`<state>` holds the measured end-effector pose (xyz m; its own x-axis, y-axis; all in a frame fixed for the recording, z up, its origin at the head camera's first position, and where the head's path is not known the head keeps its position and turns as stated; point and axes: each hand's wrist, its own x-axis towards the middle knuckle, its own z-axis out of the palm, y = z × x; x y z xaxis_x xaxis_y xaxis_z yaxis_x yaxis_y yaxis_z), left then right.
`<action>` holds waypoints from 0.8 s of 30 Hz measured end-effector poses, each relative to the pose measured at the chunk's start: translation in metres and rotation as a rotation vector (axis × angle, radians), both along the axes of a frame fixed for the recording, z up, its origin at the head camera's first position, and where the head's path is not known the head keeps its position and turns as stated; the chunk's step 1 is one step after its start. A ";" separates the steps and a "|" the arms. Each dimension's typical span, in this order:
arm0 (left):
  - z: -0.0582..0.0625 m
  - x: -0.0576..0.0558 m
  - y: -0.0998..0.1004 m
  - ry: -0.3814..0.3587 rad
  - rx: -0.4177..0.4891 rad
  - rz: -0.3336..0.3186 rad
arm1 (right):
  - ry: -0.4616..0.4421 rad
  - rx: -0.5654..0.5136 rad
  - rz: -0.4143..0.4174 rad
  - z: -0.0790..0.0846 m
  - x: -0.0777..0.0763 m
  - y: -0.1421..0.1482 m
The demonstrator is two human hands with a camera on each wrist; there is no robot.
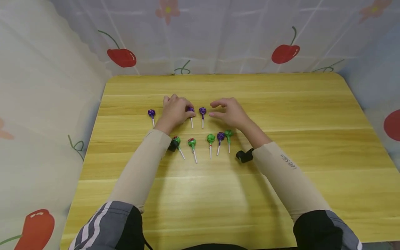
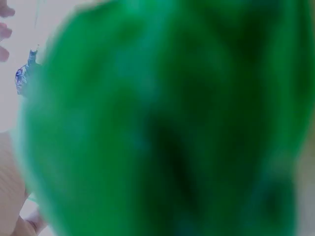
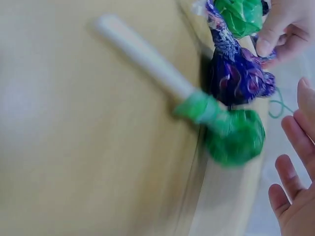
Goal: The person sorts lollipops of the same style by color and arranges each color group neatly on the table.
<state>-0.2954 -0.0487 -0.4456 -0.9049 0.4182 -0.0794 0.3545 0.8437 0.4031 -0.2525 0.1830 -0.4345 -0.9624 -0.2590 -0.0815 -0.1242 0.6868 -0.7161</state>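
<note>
Head view showed the left hand (image 1: 176,110) pinching a purple lollipop's head (image 1: 191,110); the right hand (image 1: 232,113), fingers apart, hovered just beside another purple lollipop (image 1: 202,111). Nearer lay four green lollipops (image 1: 192,143) and one purple. A blurred green shape (image 2: 147,123) filled most of the left wrist view; the right wrist view revealed a white stick (image 3: 142,54) closely. Cherry-printed cloth (image 1: 218,38) hung behind the wood-grain bench (image 1: 312,111).

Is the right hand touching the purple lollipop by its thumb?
Apart: the head view shows a narrow gap between the right hand and the purple lollipop.
</note>
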 end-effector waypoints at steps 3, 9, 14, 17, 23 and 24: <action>0.002 0.002 0.001 0.001 -0.004 0.011 | 0.038 0.058 0.048 0.002 0.016 0.012; 0.007 0.007 0.000 0.014 -0.022 0.039 | 0.097 0.215 0.210 -0.002 0.044 0.021; 0.009 0.009 0.001 0.022 -0.039 0.036 | 0.105 0.249 0.252 -0.007 0.051 0.022; 0.008 0.008 0.002 0.030 -0.045 0.033 | 0.100 0.221 0.251 -0.007 0.052 0.023; 0.008 0.010 0.004 0.034 -0.053 0.029 | 0.073 0.195 0.233 -0.008 0.055 0.024; 0.008 0.010 0.005 0.032 -0.052 0.028 | 0.065 0.197 0.229 -0.008 0.056 0.024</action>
